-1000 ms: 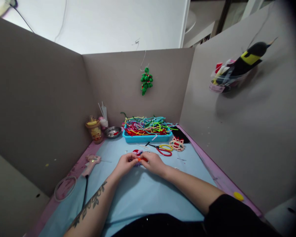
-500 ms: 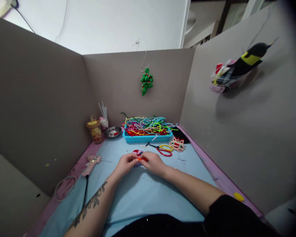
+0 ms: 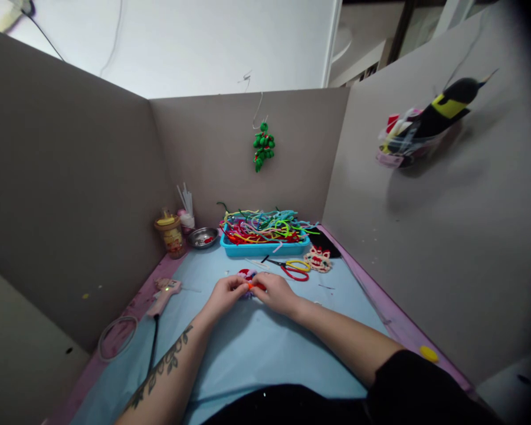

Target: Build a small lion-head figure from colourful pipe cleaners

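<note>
Both hands meet over the blue cloth, their fingers closed around a small craft piece of red, lilac and orange fuzzy stems. My left hand pinches its left side between thumb and fingers. From the right, my right hand grips the orange part. Fingers cover much of the piece, so its full shape is hidden. Scissors with one yellow and one red handle lie open just beyond my right hand. A finished-looking cream and red stem ornament rests beside them.
A blue tray heaped with coloured pipe cleaners stands at the back. Left of it are a metal bowl, a yellow-lidded jar and a pink glue gun with its cord. Grey panels surround the table; a green ornament hangs behind.
</note>
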Motion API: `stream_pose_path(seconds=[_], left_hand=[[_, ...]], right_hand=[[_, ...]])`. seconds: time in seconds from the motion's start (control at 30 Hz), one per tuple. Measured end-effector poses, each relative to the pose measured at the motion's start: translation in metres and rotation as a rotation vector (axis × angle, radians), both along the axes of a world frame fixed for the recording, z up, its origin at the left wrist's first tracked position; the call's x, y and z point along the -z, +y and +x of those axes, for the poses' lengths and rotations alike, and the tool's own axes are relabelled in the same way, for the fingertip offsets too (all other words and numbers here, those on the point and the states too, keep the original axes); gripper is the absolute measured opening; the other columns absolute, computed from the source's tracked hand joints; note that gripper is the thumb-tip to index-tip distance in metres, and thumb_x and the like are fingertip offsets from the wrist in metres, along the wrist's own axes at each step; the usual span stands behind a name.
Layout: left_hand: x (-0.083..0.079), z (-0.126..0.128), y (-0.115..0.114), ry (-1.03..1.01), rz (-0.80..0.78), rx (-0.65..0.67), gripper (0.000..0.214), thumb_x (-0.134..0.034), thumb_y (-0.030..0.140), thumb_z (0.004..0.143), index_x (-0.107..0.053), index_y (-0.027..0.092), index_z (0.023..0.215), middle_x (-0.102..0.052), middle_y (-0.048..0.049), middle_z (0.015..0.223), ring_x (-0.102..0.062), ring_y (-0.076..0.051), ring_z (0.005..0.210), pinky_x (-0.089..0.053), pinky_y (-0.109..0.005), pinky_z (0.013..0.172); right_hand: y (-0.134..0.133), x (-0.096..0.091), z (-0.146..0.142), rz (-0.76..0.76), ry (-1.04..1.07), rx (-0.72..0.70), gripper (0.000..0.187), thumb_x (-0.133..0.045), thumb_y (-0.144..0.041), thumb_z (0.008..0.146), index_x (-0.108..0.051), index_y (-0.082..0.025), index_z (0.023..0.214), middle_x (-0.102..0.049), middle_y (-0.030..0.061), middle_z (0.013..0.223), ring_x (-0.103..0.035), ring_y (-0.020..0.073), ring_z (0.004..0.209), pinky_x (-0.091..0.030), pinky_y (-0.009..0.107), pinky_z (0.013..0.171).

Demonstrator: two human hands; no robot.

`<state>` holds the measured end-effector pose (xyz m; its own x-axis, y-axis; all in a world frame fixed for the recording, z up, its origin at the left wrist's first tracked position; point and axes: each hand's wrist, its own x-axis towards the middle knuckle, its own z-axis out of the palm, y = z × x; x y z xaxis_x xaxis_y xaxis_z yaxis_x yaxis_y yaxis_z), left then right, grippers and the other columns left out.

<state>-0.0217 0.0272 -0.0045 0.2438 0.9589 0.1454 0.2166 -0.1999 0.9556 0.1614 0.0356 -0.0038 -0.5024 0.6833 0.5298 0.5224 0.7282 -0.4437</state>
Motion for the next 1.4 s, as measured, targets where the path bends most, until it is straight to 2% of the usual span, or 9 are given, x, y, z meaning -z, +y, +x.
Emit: stream_pose_path(seconds=[0.23,0.67,0.8,1.0,1.13,1.4], left_hand=[[0.0050,-0.0018,0.0028,-0.024,-0.020,0.015,0.037,-0.067,0.046,0.070,-0.066,0.009,0.074,-0.066,-0.0050,0.066,-0.055,-0.013,0.059,-0.040,-0.024,0.059],[-0.0021,-0.0003,-0.0007,-0.063,-0.082,0.005,0.038,-0.071,0.046,0.064,-0.066,0.009,0.070,-0.067,-0.0047,0.063,-0.056,-0.013,0.058,-0.041,-0.025,0.060],[-0.0036,0.0006,-0.0010,-0.068,-0.083,0.028,0.037,-0.071,0.045,0.066,-0.067,0.009,0.076,-0.067,-0.0050,0.067,-0.056,-0.013,0.060,-0.041,-0.024,0.060],[-0.0028,0.0041,-0.0014,-0.174,-0.080,0.098,0.043,-0.072,0.044,0.067,-0.064,0.012,0.093,-0.069,-0.0068,0.086,-0.061,-0.015,0.073,-0.045,-0.025,0.068],[0.0005,0.0033,-0.0001,-0.147,-0.055,0.126,0.039,-0.071,0.043,0.068,-0.063,0.011,0.087,-0.068,-0.0057,0.080,-0.060,-0.015,0.070,-0.045,-0.025,0.067],[-0.0023,0.0033,-0.0018,-0.027,0.072,-0.041,0.029,-0.065,0.033,0.073,-0.064,0.012,0.093,-0.069,-0.0086,0.087,-0.063,-0.017,0.074,-0.049,-0.029,0.069]], right_hand=[[0.0000,-0.0005,0.0004,0.052,-0.034,0.000,0.007,-0.056,-0.018,0.082,-0.062,-0.019,0.086,-0.066,0.0033,0.080,-0.060,0.0160,0.074,-0.043,0.025,0.070],[0.0015,0.0034,0.0018,0.264,-0.141,-0.011,0.012,-0.051,-0.026,0.088,-0.060,-0.018,0.084,-0.064,0.0043,0.075,-0.057,0.0162,0.070,-0.038,0.025,0.063],[0.0016,0.0034,0.0022,0.226,-0.139,0.013,0.010,-0.052,-0.025,0.087,-0.060,-0.019,0.086,-0.065,0.0044,0.077,-0.058,0.0162,0.070,-0.039,0.025,0.064],[0.0003,0.0033,0.0014,0.119,-0.117,0.017,0.010,-0.053,-0.022,0.085,-0.062,-0.019,0.089,-0.066,0.0042,0.082,-0.060,0.0167,0.074,-0.041,0.025,0.067],[-0.0013,0.0017,-0.0004,0.055,-0.086,-0.030,0.010,-0.053,-0.023,0.085,-0.061,-0.019,0.090,-0.065,0.0042,0.082,-0.059,0.0164,0.073,-0.042,0.025,0.068],[-0.0027,-0.0025,-0.0013,-0.070,-0.014,-0.028,0.019,-0.053,-0.021,0.085,-0.058,-0.018,0.103,-0.065,0.0070,0.097,-0.060,0.0186,0.088,-0.045,0.028,0.077]])
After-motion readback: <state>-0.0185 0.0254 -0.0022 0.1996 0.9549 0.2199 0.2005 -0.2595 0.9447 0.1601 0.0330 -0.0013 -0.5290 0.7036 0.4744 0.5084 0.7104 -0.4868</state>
